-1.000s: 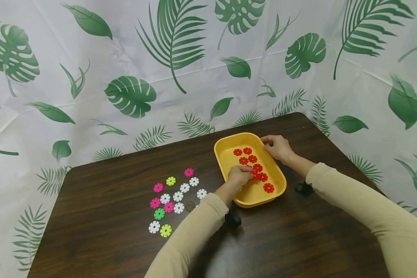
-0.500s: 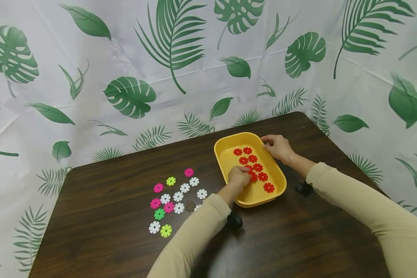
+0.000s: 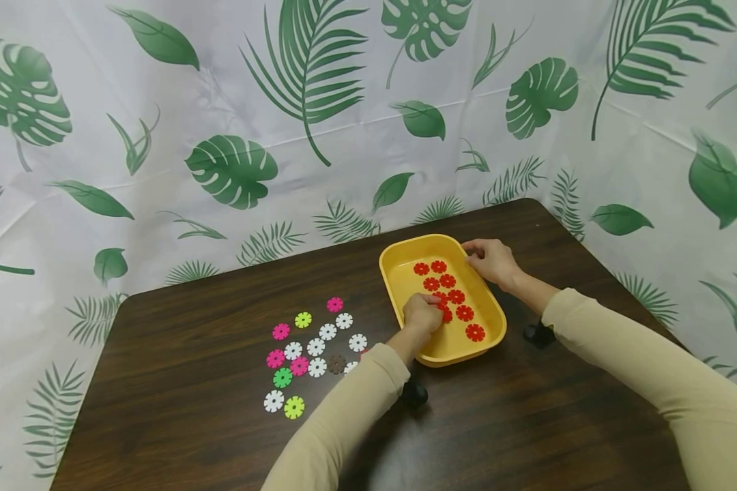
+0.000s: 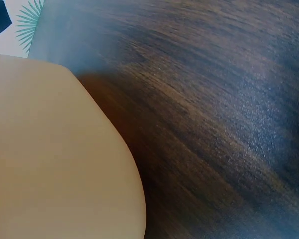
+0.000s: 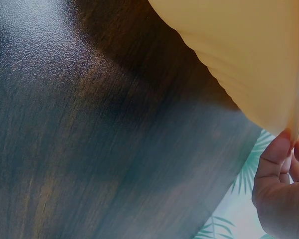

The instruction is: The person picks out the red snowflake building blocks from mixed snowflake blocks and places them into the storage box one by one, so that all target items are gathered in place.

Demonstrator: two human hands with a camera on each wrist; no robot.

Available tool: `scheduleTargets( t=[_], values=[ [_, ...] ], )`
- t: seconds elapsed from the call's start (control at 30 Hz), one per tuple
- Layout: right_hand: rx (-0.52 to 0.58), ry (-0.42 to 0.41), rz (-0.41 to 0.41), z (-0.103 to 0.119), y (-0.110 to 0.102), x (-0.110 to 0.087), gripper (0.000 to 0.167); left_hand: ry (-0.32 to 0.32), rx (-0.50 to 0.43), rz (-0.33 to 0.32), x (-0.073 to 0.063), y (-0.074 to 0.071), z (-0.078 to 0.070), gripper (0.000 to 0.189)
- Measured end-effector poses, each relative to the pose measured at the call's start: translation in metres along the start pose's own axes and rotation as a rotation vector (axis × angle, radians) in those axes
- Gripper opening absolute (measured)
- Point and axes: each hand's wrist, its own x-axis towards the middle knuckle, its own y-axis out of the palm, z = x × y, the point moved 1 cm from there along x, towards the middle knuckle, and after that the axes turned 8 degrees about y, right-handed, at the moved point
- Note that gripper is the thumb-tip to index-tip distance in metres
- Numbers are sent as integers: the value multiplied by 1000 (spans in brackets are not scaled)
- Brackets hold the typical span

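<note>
A yellow plastic tub (image 3: 408, 254) stands on the dark wooden table, with several red notched building discs (image 3: 475, 332) lying flat on its floor. My left hand (image 3: 422, 314) reaches over the near left rim, its fingertips down at a red disc (image 3: 445, 314) that it partly covers. I cannot tell whether they pinch it. At the far right side my right hand (image 3: 493, 262) grips the tub's rim. In the right wrist view, the thumb and fingers of this hand (image 5: 281, 184) pinch the rim's edge. The left wrist view holds the tub's outer wall (image 4: 60, 154); the left hand is hidden there.
Left of the tub, several loose discs lie on the table (image 3: 178, 382): white (image 3: 273, 401), pink (image 3: 280, 332), yellow-green (image 3: 294, 408), green (image 3: 282, 378) and brown (image 3: 337, 364). My left forearm overlaps the nearest ones. A leaf-patterned cloth (image 3: 344, 82) hangs behind.
My left hand has shifted slightly left inside the tub, and the red disc at its fingertips has slid a little left and nearer. The right hand and the tub have stayed put.
</note>
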Motion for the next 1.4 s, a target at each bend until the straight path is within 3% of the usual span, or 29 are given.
scheduleTargets(
  t=[0.43,0.67,0.8,1.07,1.27,1.4],
  values=[
    [8,-8,-3,-1,0,0,36,62,21,-6,-9,-3,-3,23],
    [7,-12,-6,0,1,-1,36,45,5,15,-5,-2,0,24],
    [9,-13,-5,-1,1,-1,36,71,-31,-10,-2,0,3,23],
    [3,-14,-10,-3,1,-1,36,82,-199,-44,-9,-2,-4,25],
    [8,-12,-15,-2,1,-1,36,102,-350,50,-13,-11,-7,29],
    [7,-9,-17,-1,2,0,35,125,-452,104,-15,-26,-9,30]
  ],
)
